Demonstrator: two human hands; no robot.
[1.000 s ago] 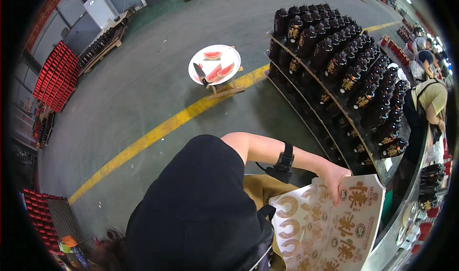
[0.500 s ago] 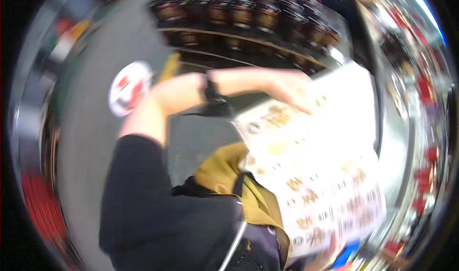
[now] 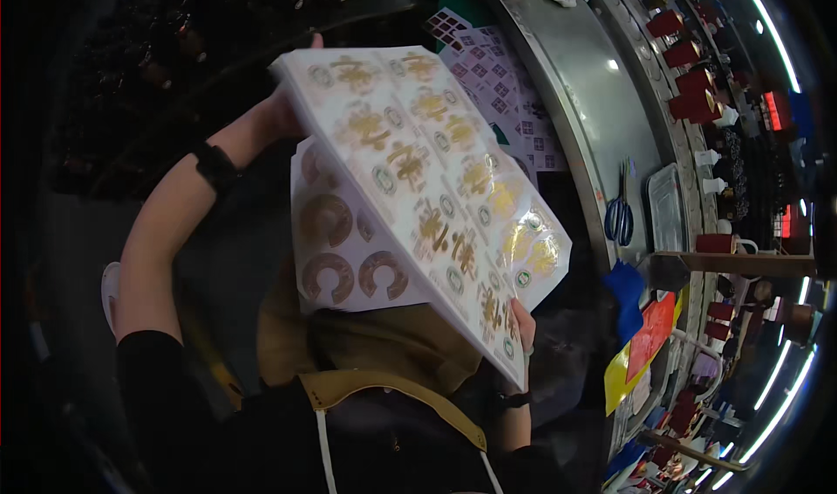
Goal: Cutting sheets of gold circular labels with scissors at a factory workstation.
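Observation:
A thick stack of white printed sheets [image 3: 410, 171] with gold lettering and small green round marks is held tilted in front of me. My left hand [image 3: 289, 102] grips its far left edge, the thumb showing above the corner and the other fingers mostly hidden. At the near right corner my right hand [image 3: 525, 327] holds the stack, its fingers partly behind the edge. Under the stack hangs a sheet with brown C-shaped rings [image 3: 331, 250]; what supports it is hidden. A mustard-coloured apron [image 3: 375, 341] is right below.
Sheets with small dark squares [image 3: 501, 93] lie beyond the stack. To the right runs a metal counter [image 3: 575, 67] with blue-handled scissors [image 3: 620, 215] and a metal tray [image 3: 667, 211]. Red, yellow and blue pieces [image 3: 649, 337] lie nearer. Dark bottles [image 3: 157, 67] stand at the far left.
My left hand has gone from lying over the sheets to gripping the stack's far edge. The stack is now tilted up, and the ring-printed sheet shows beneath. The view has turned.

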